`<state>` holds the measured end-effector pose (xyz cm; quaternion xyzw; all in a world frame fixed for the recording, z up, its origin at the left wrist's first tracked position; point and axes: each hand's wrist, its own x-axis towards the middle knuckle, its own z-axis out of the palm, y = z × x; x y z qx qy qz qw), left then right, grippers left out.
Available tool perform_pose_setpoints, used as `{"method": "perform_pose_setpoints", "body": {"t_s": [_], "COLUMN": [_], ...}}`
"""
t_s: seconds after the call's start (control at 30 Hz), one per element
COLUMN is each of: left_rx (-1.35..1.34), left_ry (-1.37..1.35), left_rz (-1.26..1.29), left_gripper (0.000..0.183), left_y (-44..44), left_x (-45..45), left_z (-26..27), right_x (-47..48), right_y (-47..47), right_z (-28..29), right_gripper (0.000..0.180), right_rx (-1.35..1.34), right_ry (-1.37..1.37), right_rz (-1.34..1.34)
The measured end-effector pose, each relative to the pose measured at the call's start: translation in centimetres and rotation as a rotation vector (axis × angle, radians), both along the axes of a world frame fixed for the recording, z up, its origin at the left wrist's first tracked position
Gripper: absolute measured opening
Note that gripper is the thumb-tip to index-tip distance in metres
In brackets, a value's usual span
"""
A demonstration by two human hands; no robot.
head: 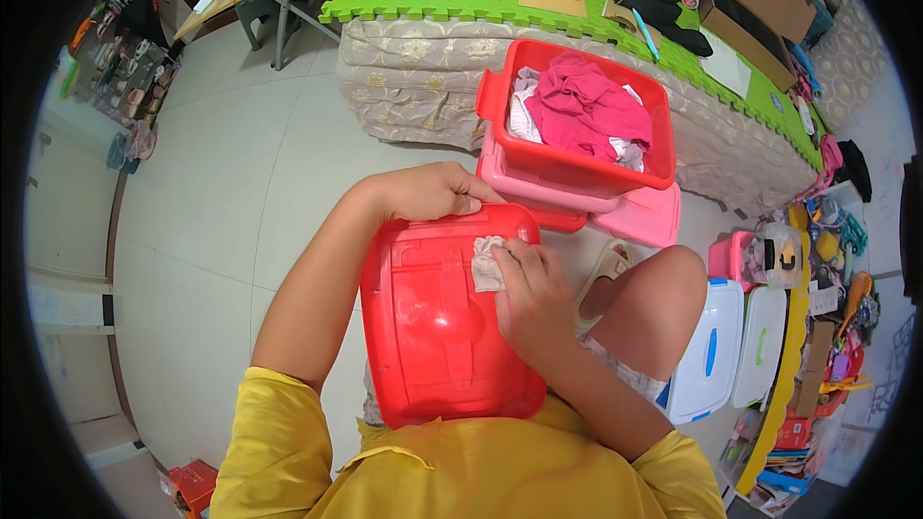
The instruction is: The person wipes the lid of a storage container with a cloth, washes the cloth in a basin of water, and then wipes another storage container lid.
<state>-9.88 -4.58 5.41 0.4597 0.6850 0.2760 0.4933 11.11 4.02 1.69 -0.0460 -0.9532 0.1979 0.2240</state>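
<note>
A red plastic storage-box lid (425,317) lies against my lap, its handle strip running along the middle. At its far edge, my left hand (440,191) grips the rim, with some fingers hidden beyond it. My right hand (532,288) presses a crumpled beige cloth (487,264) onto the lid near its far right corner. Just beyond the lid stands an uncovered red plastic box (588,162), holding bunched pink clothes (584,108) and white ones. It rests on a pink lidded box (551,187).
A low bed or bench (418,79) with a green foam mat (461,7) runs along the back. Another pink lid (645,215) is beside the stack. White lidded boxes (707,353) and a crowded shelf (829,346) stand to the right. Tiled floor (202,209) extends left, towards a shoe rack (140,86).
</note>
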Motion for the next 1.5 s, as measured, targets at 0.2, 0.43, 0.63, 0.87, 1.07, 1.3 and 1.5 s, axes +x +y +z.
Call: {"method": "perform_pose_setpoints", "body": {"t_s": [0.2, 0.43, 0.63, 0.87, 1.07, 1.3, 1.5], "left_rx": [0.128, 0.110, 0.052, 0.004, 0.030, 0.035, -0.025], "left_ry": [-0.082, -0.060, -0.087, 0.002, -0.161, -0.285, -0.192], "left_rz": [0.036, 0.063, 0.090, 0.063, -0.133, -0.036, -0.006], "left_gripper": [0.035, 0.030, 0.024, 0.026, 0.036, 0.034, 0.032], "left_y": [0.4, 1.1, 1.4, 1.9, 0.7, 1.3, 1.5], "left_x": [0.5, 1.2, 1.0, 1.2, -1.3, -0.4, -0.5], "left_z": [-1.9, -1.7, -1.8, -1.8, -1.0, -1.2, -2.6], "right_x": [-0.6, 0.3, -0.1, 0.7, -0.3, -1.6, -2.1], "right_y": [-0.2, 2.5, 1.3, 3.3, 4.9, 4.1, 3.8], "right_z": [-0.9, 0.8, -0.2, 0.3, 4.4, 1.6, 0.4], "right_gripper": [0.035, 0.034, 0.031, 0.038, 0.028, 0.029, 0.021], "right_rx": [0.037, 0.294, 0.076, -0.049, -0.863, -0.188, -0.125], "right_ry": [0.001, -0.131, -0.095, -0.090, -0.312, -0.246, -0.256], "right_rz": [0.122, 0.255, 0.203, 0.228, 0.039, 0.098, -0.051]}}
